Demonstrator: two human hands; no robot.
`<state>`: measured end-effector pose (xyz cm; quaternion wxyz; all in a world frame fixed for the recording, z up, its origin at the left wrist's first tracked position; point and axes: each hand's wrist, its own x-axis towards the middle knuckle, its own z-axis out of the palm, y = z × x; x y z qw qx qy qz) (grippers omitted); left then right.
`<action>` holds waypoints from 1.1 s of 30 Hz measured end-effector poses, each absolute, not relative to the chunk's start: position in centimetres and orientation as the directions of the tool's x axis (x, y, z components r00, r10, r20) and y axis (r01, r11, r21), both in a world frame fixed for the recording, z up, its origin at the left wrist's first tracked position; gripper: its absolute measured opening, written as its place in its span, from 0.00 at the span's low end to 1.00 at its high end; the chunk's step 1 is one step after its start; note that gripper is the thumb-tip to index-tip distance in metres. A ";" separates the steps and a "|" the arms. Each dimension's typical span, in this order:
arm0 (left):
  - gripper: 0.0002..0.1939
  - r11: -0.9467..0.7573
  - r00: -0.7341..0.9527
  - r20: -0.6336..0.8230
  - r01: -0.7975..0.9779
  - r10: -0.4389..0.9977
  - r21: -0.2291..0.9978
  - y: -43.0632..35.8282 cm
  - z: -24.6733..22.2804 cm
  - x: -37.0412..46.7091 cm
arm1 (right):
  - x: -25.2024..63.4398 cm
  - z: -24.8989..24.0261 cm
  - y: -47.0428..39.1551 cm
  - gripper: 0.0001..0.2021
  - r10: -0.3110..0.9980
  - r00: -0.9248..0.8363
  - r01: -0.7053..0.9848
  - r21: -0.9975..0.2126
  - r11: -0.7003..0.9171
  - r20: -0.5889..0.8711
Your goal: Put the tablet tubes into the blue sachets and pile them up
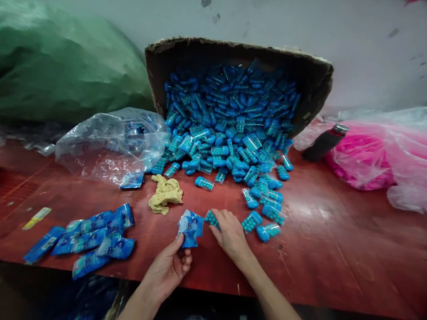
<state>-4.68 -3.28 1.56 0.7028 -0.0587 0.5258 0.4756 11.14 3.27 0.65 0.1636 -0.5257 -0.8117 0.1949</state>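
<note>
Where table edge (299, 300) nears, hands apart.

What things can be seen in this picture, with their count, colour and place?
cardboard box: one, brown, tipped on its side at the back of the table
blue capsule packs: too many to count, blue and teal, spilling from the box onto the table
blue sachets: about ten, blue, in a loose pile at front left
clear plastic bag: one, transparent, left of the box
yellow cloth: one, crumpled, in front of the spill
dark bottle: one, black with silver cap, lying right of the box
pink plastic bag: one, at right
green sack: one, at back left
table: one, red-brown
left hand: holds a blue sachet
right hand: fingers on a capsule pack
</note>
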 end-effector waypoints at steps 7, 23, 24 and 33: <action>0.06 0.529 0.001 -0.797 -0.748 0.604 0.401 -3.0 1.8 -4.4 | 11.2 2.3 -0.6 0.18 0.930 -0.333 0.288 -0.923 0.256 0.154; 0.04 0.453 -0.051 -0.712 -0.740 0.700 0.498 -3.0 1.7 -4.3 | 11.2 1.3 -1.5 0.19 0.894 -0.395 0.282 -0.898 0.338 0.212; 0.04 0.446 -0.051 -0.693 -0.731 0.719 0.516 -3.0 1.7 -4.3 | 11.2 1.2 -1.6 0.19 0.890 -0.397 0.281 -0.894 0.350 0.224; 0.05 0.376 -0.072 -0.618 -0.736 0.783 0.563 -3.1 1.7 -4.5 | 11.2 1.0 -1.8 0.18 0.880 -0.376 0.250 -0.883 0.397 0.289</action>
